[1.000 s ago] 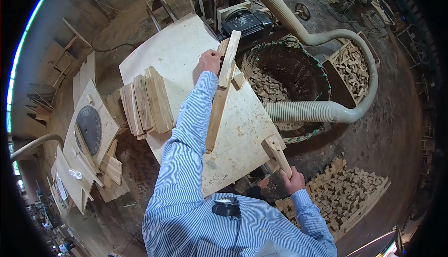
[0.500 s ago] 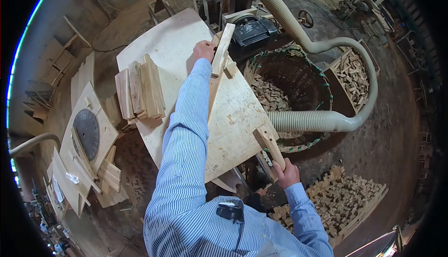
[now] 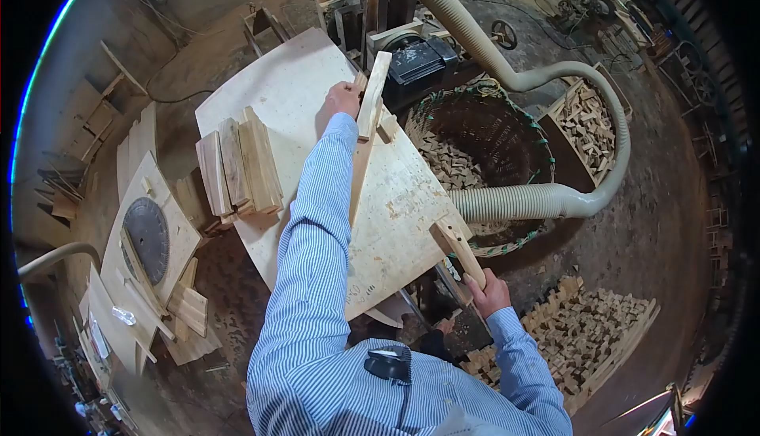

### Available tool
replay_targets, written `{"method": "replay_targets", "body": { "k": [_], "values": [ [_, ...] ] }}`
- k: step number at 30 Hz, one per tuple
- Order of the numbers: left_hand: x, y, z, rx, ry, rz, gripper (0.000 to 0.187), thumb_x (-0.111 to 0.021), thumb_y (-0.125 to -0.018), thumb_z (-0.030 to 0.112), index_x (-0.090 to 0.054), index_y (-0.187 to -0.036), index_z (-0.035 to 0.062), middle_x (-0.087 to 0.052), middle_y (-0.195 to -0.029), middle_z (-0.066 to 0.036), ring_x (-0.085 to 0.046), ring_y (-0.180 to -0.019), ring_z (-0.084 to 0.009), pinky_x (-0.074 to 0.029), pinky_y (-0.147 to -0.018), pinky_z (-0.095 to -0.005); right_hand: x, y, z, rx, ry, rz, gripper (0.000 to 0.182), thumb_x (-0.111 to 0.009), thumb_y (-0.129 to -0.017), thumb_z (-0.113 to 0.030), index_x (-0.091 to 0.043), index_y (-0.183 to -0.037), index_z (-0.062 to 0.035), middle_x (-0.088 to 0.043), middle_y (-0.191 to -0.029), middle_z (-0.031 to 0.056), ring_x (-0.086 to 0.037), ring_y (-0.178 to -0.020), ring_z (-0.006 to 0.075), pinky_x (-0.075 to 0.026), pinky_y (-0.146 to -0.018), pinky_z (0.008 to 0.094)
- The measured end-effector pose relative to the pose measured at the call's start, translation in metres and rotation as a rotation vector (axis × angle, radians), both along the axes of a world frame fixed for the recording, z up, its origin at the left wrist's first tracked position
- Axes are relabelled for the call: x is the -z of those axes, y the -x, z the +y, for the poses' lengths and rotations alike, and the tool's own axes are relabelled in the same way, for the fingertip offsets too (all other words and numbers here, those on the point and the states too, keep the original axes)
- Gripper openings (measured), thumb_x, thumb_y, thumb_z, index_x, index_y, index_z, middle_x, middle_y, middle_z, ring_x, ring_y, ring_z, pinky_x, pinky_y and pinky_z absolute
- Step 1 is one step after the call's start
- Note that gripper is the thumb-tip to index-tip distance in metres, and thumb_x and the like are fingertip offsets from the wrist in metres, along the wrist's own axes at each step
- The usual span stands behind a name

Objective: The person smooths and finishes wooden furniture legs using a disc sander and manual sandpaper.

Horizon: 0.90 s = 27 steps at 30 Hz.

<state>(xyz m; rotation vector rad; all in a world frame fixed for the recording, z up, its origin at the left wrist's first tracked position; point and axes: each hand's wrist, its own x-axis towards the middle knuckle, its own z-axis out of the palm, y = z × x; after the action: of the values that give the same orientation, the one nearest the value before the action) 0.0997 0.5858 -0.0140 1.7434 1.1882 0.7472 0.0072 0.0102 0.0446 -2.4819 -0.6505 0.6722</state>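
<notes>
Far up the pale worktable point(image 3: 380, 254), my left hand point(image 3: 343, 100) is closed on a piece of wood point(image 3: 360, 83). Only a bit of that piece shows past the fingers. Just to its right rises a long wooden bar point(image 3: 374, 95), with a small wood block point(image 3: 387, 128) against its far side. My right hand point(image 3: 492, 293) is wrapped round the lower end of a wooden handle point(image 3: 461, 251) at the table's near right corner. To the left of my forearm lies a stack of wood boards point(image 3: 257, 163) on the table.
A black motor point(image 3: 423, 62) stands behind the bar. Right of the table, a ribbed hose point(image 3: 514, 202) crosses a wicker basket point(image 3: 507, 131) with wood offcuts inside. More offcuts fill a box point(image 3: 590, 123) and form a pile point(image 3: 586, 333). A round saw-like disc point(image 3: 146, 238) is at left.
The whole view has shifted slightly with my head. Both hands keep nearly the same places, the left by the bar and the right on the handle.
</notes>
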Motion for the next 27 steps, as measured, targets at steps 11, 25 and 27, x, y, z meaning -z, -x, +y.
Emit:
{"method": "replay_targets", "body": {
  "k": [11,25,27],
  "values": [
    [-0.002,0.020,-0.063,0.023,-0.001,-0.014,0.022,-0.078,-0.092,0.025,-0.078,-0.100,0.0049,-0.076,-0.100,-0.016,-0.073,-0.094,-0.0332,-0.057,-0.087,-0.0440,-0.008,0.015,-0.046,0.011,0.039,-0.041,0.045,-0.070,-0.099,-0.046,-0.065,-0.101,-0.0016,-0.073,-0.081,0.0241,-0.074,-0.081,0.0449,-0.057,-0.072,0.0520],
    [-0.017,0.055,-0.082,0.343,-0.419,-0.144,0.024,-0.072,-0.093,0.010,-0.071,-0.116,0.0060,-0.069,-0.110,-0.018,-0.070,-0.099,-0.0356,-0.057,-0.089,-0.0454,-0.015,0.021,-0.082,0.033,0.049,-0.023,0.043,-0.073,-0.098,-0.042,-0.064,-0.101,-0.0006,-0.073,-0.083,0.0264,-0.073,-0.082,0.0479,-0.057,-0.072,0.0521],
    [-0.012,0.062,-0.087,0.200,-0.285,-0.091,0.022,-0.073,-0.093,0.011,-0.072,-0.114,0.0045,-0.071,-0.108,-0.018,-0.071,-0.100,-0.0349,-0.057,-0.089,-0.0439,-0.018,0.024,-0.091,0.040,0.049,-0.006,0.043,-0.073,-0.097,-0.042,-0.064,-0.101,-0.0003,-0.072,-0.084,0.0283,-0.072,-0.084,0.0492,-0.056,-0.073,0.0533]
  ]
}}
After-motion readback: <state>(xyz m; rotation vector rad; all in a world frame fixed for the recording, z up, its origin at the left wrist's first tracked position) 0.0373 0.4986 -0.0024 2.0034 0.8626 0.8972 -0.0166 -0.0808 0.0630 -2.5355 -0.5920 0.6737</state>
